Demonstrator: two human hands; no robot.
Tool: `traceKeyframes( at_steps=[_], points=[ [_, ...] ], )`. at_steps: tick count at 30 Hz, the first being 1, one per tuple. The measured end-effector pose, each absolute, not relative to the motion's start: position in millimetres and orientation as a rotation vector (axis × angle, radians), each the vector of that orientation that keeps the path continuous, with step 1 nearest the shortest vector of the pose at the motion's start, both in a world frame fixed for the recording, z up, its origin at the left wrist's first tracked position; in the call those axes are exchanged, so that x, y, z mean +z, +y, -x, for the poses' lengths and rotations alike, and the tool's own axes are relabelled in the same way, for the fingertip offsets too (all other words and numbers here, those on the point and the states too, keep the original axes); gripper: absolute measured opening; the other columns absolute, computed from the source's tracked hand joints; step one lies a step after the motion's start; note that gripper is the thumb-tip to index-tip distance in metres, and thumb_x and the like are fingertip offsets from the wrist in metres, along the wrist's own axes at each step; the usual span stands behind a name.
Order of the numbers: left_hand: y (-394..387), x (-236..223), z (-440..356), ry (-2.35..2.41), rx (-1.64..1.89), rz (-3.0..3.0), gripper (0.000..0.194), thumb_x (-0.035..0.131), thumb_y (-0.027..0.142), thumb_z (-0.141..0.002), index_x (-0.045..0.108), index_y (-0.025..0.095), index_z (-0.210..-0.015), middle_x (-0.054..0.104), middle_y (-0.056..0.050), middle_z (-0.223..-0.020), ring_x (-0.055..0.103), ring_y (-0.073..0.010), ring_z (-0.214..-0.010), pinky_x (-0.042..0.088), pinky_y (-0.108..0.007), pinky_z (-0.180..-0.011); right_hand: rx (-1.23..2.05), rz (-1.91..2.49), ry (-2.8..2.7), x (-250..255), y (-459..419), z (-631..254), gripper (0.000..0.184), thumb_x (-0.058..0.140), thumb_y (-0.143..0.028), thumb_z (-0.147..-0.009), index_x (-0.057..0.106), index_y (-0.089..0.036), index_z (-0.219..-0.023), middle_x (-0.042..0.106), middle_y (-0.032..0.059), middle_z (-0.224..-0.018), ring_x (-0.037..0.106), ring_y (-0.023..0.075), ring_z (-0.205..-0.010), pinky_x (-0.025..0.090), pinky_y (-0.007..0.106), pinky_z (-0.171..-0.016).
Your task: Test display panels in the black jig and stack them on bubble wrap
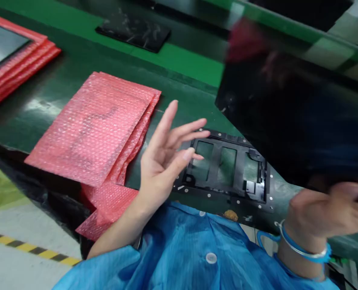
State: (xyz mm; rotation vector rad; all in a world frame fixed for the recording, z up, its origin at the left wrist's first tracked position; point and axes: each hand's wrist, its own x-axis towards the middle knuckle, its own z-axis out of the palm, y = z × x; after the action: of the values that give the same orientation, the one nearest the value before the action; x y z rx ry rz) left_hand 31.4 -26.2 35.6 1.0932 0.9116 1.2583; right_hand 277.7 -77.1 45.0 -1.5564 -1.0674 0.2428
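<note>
Black and glossy, a flat panel (287, 121) is raised at the right above the dark green surface (73, 74), blurred and tilted. The right hand (330, 205), also blurred, has its grip closed on the panel's near edge; a blue wristband (307, 251) circles that wrist. The left hand (163, 157) is empty, its grip wide open with fingers spread, beside a black frame (241, 167) with rectangular openings lying on the surface. Left of this hand lies a stack of pink bubble-wrap sleeves (94, 125). A dark slab (133, 30) lies farther back.
</note>
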Motion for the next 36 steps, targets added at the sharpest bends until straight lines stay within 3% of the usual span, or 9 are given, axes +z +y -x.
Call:
traceKeyframes(
  at_steps=[3,6,9,12,17,25,36],
  points=[
    [-17.2,11.9,-4.3,1.012,1.294,-1.228,0.068,0.072,0.037,-0.086,0.046,0.033,-0.148,0.058,-0.009,-0.142,0.055,-0.0297,-0.132,0.056,-0.035,-0.09,0.07,1.403,-0.813,41.7,-71.4,-293.1,0.021,0.07,-0.05,-0.081,0.074,-0.033,-0.092,0.068,0.0024,-0.124,0.064,0.0325,-0.118,0.058,0.053,-0.087],
    [-13.9,-17.5,16.4,1.033,1.124,-1.357,0.063,0.068,0.043,-0.089,0.05,0.027,-0.147,0.056,-0.011,-0.145,0.049,-0.0299,-0.138,0.046,-0.043,-0.108,0.314,1.599,-0.7,31.6,-75.5,-305.5,0.013,0.078,-0.04,-0.07,0.073,-0.029,-0.074,0.073,0.0052,-0.107,0.068,0.0309,-0.109,0.056,0.05,-0.095],
    [-18.4,-36.0,23.8,1.039,0.884,-1.509,0.07,0.064,0.053,-0.09,0.046,0.023,-0.15,0.047,-0.014,-0.153,0.04,-0.0312,-0.144,0.027,-0.05,-0.121,0.567,1.716,-0.584,21.9,-81.7,-307.0,0.022,0.081,-0.037,-0.06,0.073,-0.026,-0.077,0.073,0.0085,-0.094,0.07,0.0338,-0.103,0.058,0.052,-0.089],
    [-23.7,-40.5,21.8,1.045,0.738,-1.714,0.08,0.064,0.061,-0.088,0.041,0.022,-0.154,0.037,-0.014,-0.16,0.027,-0.0324,-0.151,0.017,-0.052,-0.124,0.721,1.756,-0.513,15.5,-83.4,-302.4,0.035,0.085,-0.035,-0.051,0.074,-0.022,-0.082,0.073,0.0097,-0.087,0.071,0.036,-0.095,0.06,0.051,-0.078],
    [-25.1,-42.3,17.8,1.056,0.656,-1.927,0.081,0.057,0.064,-0.091,0.033,0.026,-0.158,0.032,-0.013,-0.162,0.023,-0.0312,-0.153,0.018,-0.055,-0.123,0.799,1.808,-0.498,10.8,-80.8,-297.9,0.04,0.086,-0.035,-0.048,0.072,-0.02,-0.083,0.073,0.0091,-0.085,0.072,0.0327,-0.085,0.06,0.048,-0.075],
    [-27.0,-50.9,19.1,1.081,0.618,-2.049,0.077,0.055,0.06,-0.093,0.029,0.029,-0.158,0.028,-0.011,-0.164,0.022,-0.0304,-0.153,0.023,-0.054,-0.122,0.803,1.823,-0.573,7.3,-80.2,-294.7,0.033,0.085,-0.035,-0.052,0.07,-0.022,-0.079,0.072,0.0081,-0.08,0.072,0.0313,-0.083,0.06,0.046,-0.074],
    [-28.6,-48.7,17.2,1.106,0.617,-2.089,0.067,0.056,0.054,-0.095,0.038,0.03,-0.155,0.029,-0.01,-0.164,0.023,-0.0308,-0.153,0.025,-0.052,-0.121,0.778,1.837,-0.557,9.2,-74.6,-294.6,0.037,0.084,-0.033,-0.047,0.07,-0.021,-0.079,0.071,0.0065,-0.081,0.072,0.029,-0.081,0.06,0.045,-0.075]
  ],
)
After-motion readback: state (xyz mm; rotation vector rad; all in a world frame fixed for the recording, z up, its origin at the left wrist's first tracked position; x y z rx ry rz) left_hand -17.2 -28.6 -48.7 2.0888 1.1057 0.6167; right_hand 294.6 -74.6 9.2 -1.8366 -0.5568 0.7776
